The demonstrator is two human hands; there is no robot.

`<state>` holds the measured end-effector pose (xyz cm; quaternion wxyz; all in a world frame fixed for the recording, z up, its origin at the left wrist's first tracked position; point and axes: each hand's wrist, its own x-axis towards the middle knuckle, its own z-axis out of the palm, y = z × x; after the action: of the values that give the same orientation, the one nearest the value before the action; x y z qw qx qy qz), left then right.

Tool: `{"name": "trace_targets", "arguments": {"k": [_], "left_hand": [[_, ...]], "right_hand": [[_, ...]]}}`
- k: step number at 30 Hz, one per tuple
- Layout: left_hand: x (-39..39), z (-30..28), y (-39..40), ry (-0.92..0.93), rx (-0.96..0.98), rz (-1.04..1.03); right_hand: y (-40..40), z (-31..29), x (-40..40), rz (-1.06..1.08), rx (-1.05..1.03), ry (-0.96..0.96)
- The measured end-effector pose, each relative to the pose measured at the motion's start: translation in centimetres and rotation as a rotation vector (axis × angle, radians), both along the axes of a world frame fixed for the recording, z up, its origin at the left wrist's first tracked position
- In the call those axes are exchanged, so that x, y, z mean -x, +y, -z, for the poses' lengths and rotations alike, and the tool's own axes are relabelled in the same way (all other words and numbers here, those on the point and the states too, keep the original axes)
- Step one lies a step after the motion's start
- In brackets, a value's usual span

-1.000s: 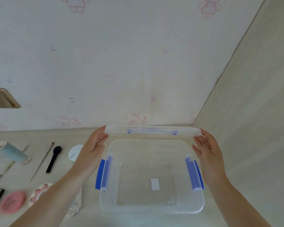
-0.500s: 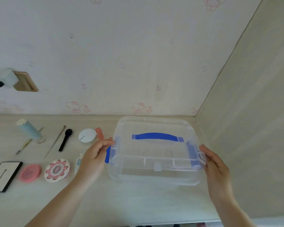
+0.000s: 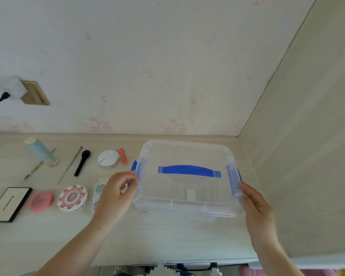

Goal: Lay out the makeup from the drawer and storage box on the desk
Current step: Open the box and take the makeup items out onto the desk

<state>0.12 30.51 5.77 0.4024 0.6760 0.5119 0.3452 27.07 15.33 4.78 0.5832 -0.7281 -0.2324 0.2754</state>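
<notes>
— Holding the storage box [image 3: 187, 176] at both ends, are you?

— Yes. Your left hand [image 3: 116, 196] has its fingers curled on the left blue clip [image 3: 136, 170]. Your right hand [image 3: 255, 204] presses flat on the right end.

— What changed?

— A second ago the lid [image 3: 185, 156] was up in your hands and the box was open. Now the lid is on, handle [image 3: 188, 169] on top.

— And the makeup?

— It lies on the desk [image 3: 48, 236], left of the box: brush [image 3: 82, 162], pink puff [image 3: 40, 200], round jar [image 3: 108, 158]. The box looks empty, so I think you are nearly done.
</notes>
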Motion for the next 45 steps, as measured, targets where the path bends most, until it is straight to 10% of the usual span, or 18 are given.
{"name": "trace_targets", "arguments": {"k": [6, 14, 45], "left_hand": [[-1.0, -0.2, 1.4, 0.040, 0.095, -0.122], [-1.1, 1.0, 2.7, -0.191, 0.711, -0.137], [-3.0, 0.6, 2.5, 0.046, 0.343, -0.148]], "right_hand": [[1.2, 0.5, -1.3, 0.053, 0.115, 0.016], [2.6, 1.1, -2.6, -0.138, 0.159, 0.304], [3.1, -1.1, -2.2, -0.206, 0.305, -0.190]]}}
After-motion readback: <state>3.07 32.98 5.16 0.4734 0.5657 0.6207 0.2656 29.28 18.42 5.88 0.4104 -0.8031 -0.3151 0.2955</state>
